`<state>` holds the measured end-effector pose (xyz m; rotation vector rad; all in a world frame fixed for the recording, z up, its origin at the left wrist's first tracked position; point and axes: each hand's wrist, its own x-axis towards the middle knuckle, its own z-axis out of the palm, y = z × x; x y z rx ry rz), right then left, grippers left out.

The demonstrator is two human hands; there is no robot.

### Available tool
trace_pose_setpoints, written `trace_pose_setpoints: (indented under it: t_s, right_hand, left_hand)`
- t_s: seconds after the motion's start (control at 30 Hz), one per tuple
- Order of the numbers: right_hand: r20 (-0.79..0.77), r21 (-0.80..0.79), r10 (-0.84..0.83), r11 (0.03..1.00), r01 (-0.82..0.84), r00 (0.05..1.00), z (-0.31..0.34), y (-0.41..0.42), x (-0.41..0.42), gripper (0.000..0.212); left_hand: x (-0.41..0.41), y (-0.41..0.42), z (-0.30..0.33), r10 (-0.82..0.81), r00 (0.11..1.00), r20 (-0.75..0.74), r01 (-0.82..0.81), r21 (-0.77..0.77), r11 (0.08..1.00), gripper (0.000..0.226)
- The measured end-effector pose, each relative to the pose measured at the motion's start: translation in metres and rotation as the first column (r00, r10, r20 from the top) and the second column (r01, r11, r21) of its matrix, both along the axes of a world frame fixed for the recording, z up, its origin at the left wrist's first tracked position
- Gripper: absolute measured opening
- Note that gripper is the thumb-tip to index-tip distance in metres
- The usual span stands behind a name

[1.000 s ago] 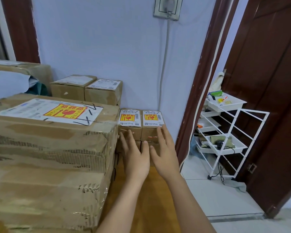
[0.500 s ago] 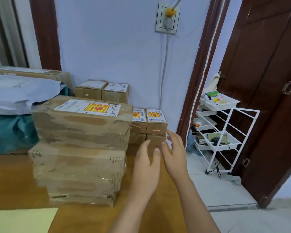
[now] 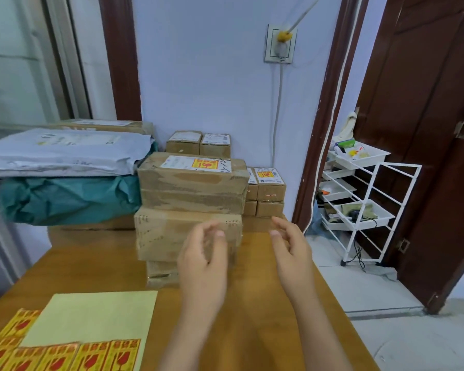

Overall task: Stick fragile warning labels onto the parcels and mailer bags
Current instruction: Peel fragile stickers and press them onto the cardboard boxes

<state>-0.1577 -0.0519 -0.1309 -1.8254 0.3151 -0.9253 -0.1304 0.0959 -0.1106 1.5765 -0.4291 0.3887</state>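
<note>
Both hands hang in the air above the wooden table [image 3: 265, 303], holding nothing. The left hand [image 3: 202, 259] has loosely curled fingers, thumb and forefinger a little apart; the right hand [image 3: 292, 250] is likewise relaxed and half open. Neither touches a box.

The step in hand looks to be fetching a fresh label. To do it well, one hand should go to the near left, where the sheet of yellow fragile warning labels with red wine-glass marks [image 3: 65, 356] lies along the table's near edge. Lifting one sticker by a corner with a fingernail, while the other hand pins the pale yellow backing sheet [image 3: 91, 317], should keep it from curling or sticking to itself. Then it wants laying flat on a bare patch of cardboard, beside the shipping slip and not over its barcode, and smoothing from the middle outward.

The tall stack of brown cardboard parcels [image 3: 190, 210] stands at the table's middle; its top box already bears a yellow label next to a white slip. To its right, far side, the small brown cartons [image 3: 269, 192] are stacked by the wall, and the top ones show yellow labels too. Behind, two more small cartons [image 3: 198, 143] carry white slips only, as far as I can tell. To the far left, the grey mailer bags [image 3: 65, 153] lie on a teal plastic bundle [image 3: 65, 199]; whether these are labelled is unclear.
</note>
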Motion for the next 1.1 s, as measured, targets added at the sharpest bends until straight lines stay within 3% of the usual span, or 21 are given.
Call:
trace_pose_setpoints:
  t_s: [0.23, 0.43, 0.57, 0.87, 1.1]
  right_hand:
    - [0.032, 0.057, 0.070, 0.996, -0.071, 0.997, 0.021, 0.033, 0.007, 0.029]
    - [-0.008, -0.002, 0.053, 0.999, -0.053, 0.999, 0.050, 0.039, 0.023, 0.046]
    - [-0.040, -0.010, 0.065, 0.998, -0.065, 0.997, 0.063, 0.036, 0.032, 0.056]
    - [-0.057, 0.283, 0.108, 0.955, -0.088, 0.992, 0.078, 0.039, 0.052, 0.060]
    - [-0.052, 0.370, 0.154, 0.921, -0.124, 0.987, 0.086, 0.043, 0.057, 0.055]
  left_hand:
    - [0.034, 0.064, 0.019, 0.173, 0.977, -0.121, -0.187, -0.120, 0.975, 0.022]
    - [0.054, 0.074, 0.036, 0.163, 0.981, -0.107, -0.164, -0.003, 0.987, 0.045]
    - [0.065, 0.074, 0.045, 0.117, 0.989, -0.094, -0.116, 0.013, 0.993, 0.046]
    - [0.091, 0.070, 0.071, 0.140, 0.989, -0.040, -0.137, 0.069, 0.988, 0.050]
    - [0.102, 0.060, 0.079, 0.038, 0.975, -0.219, -0.033, 0.027, 0.999, 0.034]
